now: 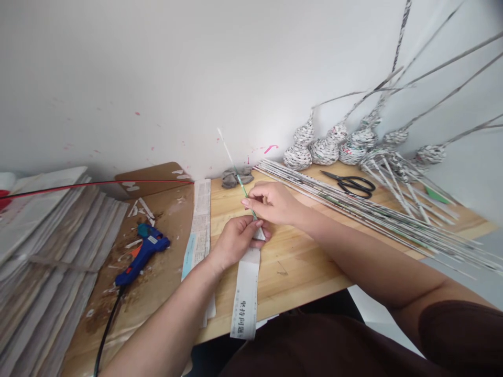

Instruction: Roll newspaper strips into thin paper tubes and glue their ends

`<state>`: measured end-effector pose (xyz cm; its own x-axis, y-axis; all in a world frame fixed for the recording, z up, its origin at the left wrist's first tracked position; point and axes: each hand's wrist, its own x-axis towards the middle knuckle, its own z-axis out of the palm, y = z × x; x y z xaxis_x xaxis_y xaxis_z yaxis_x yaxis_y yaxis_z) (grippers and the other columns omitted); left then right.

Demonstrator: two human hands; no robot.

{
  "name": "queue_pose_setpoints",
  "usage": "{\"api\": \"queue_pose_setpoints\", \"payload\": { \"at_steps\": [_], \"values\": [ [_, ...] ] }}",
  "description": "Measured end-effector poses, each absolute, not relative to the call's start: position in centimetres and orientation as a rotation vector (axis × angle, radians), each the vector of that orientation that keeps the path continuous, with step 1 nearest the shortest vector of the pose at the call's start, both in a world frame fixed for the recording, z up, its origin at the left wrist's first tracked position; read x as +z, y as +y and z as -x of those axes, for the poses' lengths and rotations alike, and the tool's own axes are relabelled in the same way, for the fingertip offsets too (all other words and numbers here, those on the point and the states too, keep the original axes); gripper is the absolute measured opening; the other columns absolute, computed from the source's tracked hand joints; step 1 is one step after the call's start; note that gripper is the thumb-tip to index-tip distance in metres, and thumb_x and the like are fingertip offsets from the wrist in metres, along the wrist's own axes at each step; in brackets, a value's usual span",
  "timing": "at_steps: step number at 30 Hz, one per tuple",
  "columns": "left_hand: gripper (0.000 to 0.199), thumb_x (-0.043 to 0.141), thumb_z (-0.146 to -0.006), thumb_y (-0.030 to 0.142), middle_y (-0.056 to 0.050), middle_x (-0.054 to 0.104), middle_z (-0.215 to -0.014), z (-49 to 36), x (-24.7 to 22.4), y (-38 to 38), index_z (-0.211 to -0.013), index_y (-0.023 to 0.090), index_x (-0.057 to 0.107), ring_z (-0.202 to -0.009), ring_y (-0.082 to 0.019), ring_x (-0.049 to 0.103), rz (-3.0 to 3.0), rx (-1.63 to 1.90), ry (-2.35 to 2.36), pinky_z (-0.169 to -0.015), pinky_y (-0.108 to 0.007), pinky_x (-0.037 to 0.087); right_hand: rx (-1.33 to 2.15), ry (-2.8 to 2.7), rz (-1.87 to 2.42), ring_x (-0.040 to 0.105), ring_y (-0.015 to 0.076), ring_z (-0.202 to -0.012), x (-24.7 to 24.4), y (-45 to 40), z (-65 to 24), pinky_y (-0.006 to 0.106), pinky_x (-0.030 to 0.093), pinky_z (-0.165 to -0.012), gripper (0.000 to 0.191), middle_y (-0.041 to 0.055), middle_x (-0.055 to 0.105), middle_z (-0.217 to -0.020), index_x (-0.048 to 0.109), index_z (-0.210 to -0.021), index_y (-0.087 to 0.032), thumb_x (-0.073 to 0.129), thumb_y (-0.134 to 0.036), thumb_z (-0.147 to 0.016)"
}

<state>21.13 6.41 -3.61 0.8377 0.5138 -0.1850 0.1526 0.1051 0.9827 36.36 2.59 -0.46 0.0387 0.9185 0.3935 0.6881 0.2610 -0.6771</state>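
A strip of newspaper (pixel 247 288) hangs from my left hand (pixel 236 238) over the table's front edge. Its upper end narrows into a thin rolled paper tube (pixel 230 154), green and white, slanting up and left toward the wall. My left hand is closed on the strip where it meets the roll. Just above, my right hand (pixel 277 201) pinches the tube between thumb and fingers. Whether a thin rod lies inside the roll is hidden. More newspaper strips (pixel 199 220) lie flat to the left of my hands.
A blue glue gun (pixel 143 254) lies on stained cardboard (pixel 157 283) at left, near stacked newspaper (pixel 51 272). On the right are a bundle of paper tubes (pixel 338 204), black scissors (pixel 353 186) and several woven gourd shapes (pixel 324 149). A grey cloth (pixel 231 179) rests by the wall.
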Motion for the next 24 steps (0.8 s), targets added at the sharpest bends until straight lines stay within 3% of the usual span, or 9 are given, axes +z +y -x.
{"api": "queue_pose_setpoints", "payload": {
  "at_steps": [5, 10, 13, 18, 24],
  "values": [
    [0.038, 0.056, -0.081, 0.047, -0.011, 0.07, -0.085, -21.1, -3.4, 6.4, -0.087, 0.011, 0.066, -0.077, -0.019, 0.065, -1.476, 0.313, 0.561, -0.066, -0.03, 0.056, 0.268, -1.735, 1.455, 0.049, 0.013, -0.068, -0.3, 2.4, -36.1, 0.026, 0.036, -0.067, 0.031, 0.0032, 0.054, -0.068, 0.063, -0.066, -0.015, 0.051, -0.033, -0.088],
    [0.039, 0.06, -0.079, 0.046, -0.011, 0.07, -0.083, -21.1, -3.3, 6.5, -0.093, 0.01, 0.066, -0.078, -0.019, 0.066, -1.382, 0.307, 0.591, -0.068, -0.032, 0.055, 1.024, -1.551, 1.332, 0.049, 0.0107, -0.058, -0.5, 3.0, -37.1, 0.023, 0.034, -0.052, 0.046, 0.0019, 0.056, -0.064, 0.069, -0.093, -0.013, 0.042, -0.05, -0.09],
    [0.038, 0.062, -0.079, 0.044, -0.012, 0.07, -0.085, -21.1, -3.5, 6.5, -0.095, 0.01, 0.066, -0.081, -0.02, 0.066, -1.351, 0.288, 0.584, -0.07, -0.032, 0.055, 1.336, -1.476, 1.237, 0.044, 0.0076, -0.048, -0.9, 3.3, -37.7, 0.021, 0.03, -0.045, 0.042, -0.0007, 0.055, -0.057, 0.068, -0.097, -0.012, 0.056, -0.049, -0.082],
    [0.036, 0.063, -0.078, 0.043, -0.011, 0.07, -0.084, -21.1, -3.7, 6.2, -0.093, 0.01, 0.066, -0.079, -0.018, 0.066, -1.309, 0.236, 0.584, -0.072, -0.031, 0.053, 1.173, -1.198, 1.271, 0.036, 0.004, -0.044, -1.4, 3.7, -37.7, 0.02, 0.023, -0.041, 0.034, -0.0029, 0.052, -0.055, 0.067, -0.072, -0.012, 0.072, -0.045, -0.068],
    [0.037, 0.065, -0.076, 0.044, -0.011, 0.07, -0.086, -21.1, -3.7, 6.2, -0.092, 0.011, 0.066, -0.082, -0.019, 0.065, -1.292, 0.229, 0.577, -0.073, -0.032, 0.053, 1.297, -1.319, 1.225, 0.041, 0.0056, -0.049, -0.8, 3.6, -38.0, 0.02, 0.024, -0.041, 0.036, -0.0001, 0.058, -0.062, 0.069, -0.082, -0.012, 0.069, -0.046, -0.071]
  ]
}}
